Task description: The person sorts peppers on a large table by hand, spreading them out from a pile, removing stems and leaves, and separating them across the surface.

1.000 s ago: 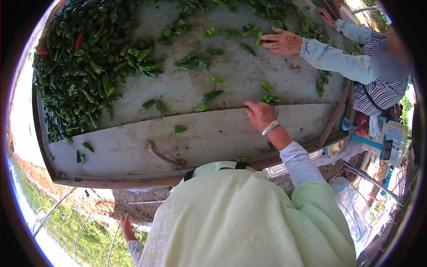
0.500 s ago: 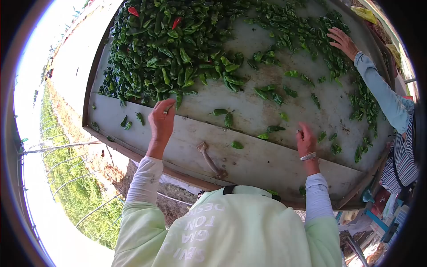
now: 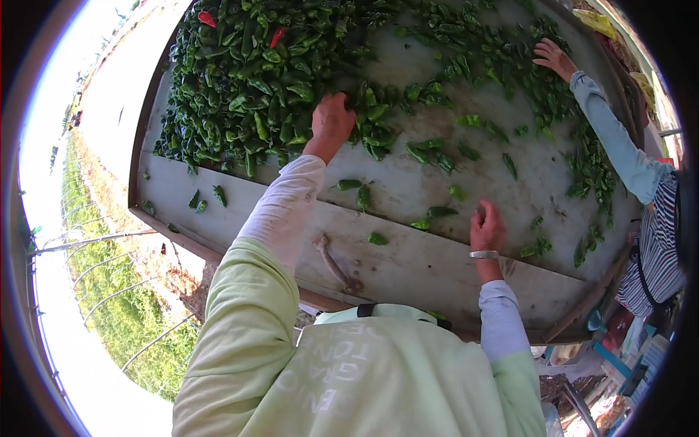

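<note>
My left hand [image 3: 333, 122] reaches to the right edge of the large heap of green peppers [image 3: 247, 95], fingers curled downward among them; what they hold is hidden. My right hand [image 3: 488, 230], with a bracelet at the wrist, is above the metal table [image 3: 408, 255], its fingers closed, and nothing can be made out inside them. Loose green peppers [image 3: 440, 212] lie just left of it. Two red peppers [image 3: 277, 37] rest on the heap.
At the right, another person's hand [image 3: 555, 58] touches a spread of smaller green peppers [image 3: 539, 95]. A metal handle [image 3: 333, 264] is on the near panel. A wooden rim [image 3: 175, 237] borders the table. Beyond it on the left are plants [image 3: 109, 298].
My left hand has moved right and away from me, from the heap's near edge to its right side. My right hand has shifted slightly left. The other person's hand has moved a little.
</note>
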Demonstrator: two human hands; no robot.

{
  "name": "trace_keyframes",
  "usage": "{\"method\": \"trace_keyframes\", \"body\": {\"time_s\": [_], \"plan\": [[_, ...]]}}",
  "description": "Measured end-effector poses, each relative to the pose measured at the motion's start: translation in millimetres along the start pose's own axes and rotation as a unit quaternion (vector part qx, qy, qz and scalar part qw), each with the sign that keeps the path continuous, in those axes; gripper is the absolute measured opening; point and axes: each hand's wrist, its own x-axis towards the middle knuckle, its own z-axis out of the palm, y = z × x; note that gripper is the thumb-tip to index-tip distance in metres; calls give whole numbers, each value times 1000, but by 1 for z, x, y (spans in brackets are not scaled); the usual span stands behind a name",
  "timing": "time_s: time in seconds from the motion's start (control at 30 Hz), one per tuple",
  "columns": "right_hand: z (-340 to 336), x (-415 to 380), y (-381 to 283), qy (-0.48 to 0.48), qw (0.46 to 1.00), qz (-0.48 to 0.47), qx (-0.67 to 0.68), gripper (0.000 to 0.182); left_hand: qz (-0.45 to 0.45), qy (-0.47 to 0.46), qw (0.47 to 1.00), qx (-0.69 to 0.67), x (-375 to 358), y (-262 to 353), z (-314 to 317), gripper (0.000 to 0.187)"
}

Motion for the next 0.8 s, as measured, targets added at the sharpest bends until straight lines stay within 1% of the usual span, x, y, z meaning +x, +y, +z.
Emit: {"method": "trace_keyframes", "body": {"time_s": [0.07,0.13,0.17,0.2,0.23,0.27,0.3,0.33,0.37,0.4,0.43,0.47,0.5,0.53,0.57,0.6,0.63,0.67,0.7,0.73,0.77,0.8], "plan": [[-3,2,-2,-16,1000,21,16,26,-7,-31,998,-46,-30,22,13,24],[0,3,2,-9,999,35,27,27,65,-19,996,-60,-63,42,29,23],[2,2,8,-4,998,48,41,27,66,-25,995,-68,-77,52,36,23],[6,3,18,-4,998,52,31,27,87,-13,990,-115,-90,64,40,23],[11,6,28,-24,981,128,147,25,105,1,981,-162,-102,76,42,23],[13,7,38,-43,943,198,264,24,104,-2,980,-168,-112,85,41,23],[2,7,28,-43,944,199,260,24,84,-25,966,-244,-119,94,36,22],[-18,8,-1,-85,899,227,364,23,64,-47,945,-317,-126,103,27,20],[-34,7,-30,-125,840,253,463,23,49,-68,932,-353,-136,113,14,21],[-42,2,-54,-146,823,230,499,23,48,-71,931,-354,-150,117,11,21],[-45,-5,-73,-166,803,207,534,23,62,-112,921,-368,-164,121,8,22],[-43,-12,-83,-166,802,208,534,23,77,-153,908,-381,-174,124,5,23],[-40,-17,-91,-188,782,220,552,22,76,-154,909,-381,-182,129,-2,23],[-39,-21,-95,-212,760,233,569,21,88,-164,896,-403,-189,133,-10,24],[-38,-23,-92,-214,758,234,570,21,100,-173,883,-424,-193,134,-14,25],[-36,-25,-84,-230,717,271,600,21,98,-173,884,-422,-192,129,-13,25],[-36,-26,-78,-244,672,307,628,20,98,-151,892,-414,-187,119,-11,26],[-40,-26,-72,-244,671,308,628,20,98,-130,899,-406,-180,110,-10,26],[-44,-26,-67,-250,620,333,665,21,66,-104,923,-364,-163,100,-11,28],[-48,-28,-65,-255,565,359,698,22,65,-47,941,-328,-144,87,-4,27],[-51,-28,-66,-255,565,361,697,22,64,12,955,-290,-125,74,6,27],[-54,-28,-68,-264,578,353,686,24,74,37,970,-226,-106,65,13,25]]}}
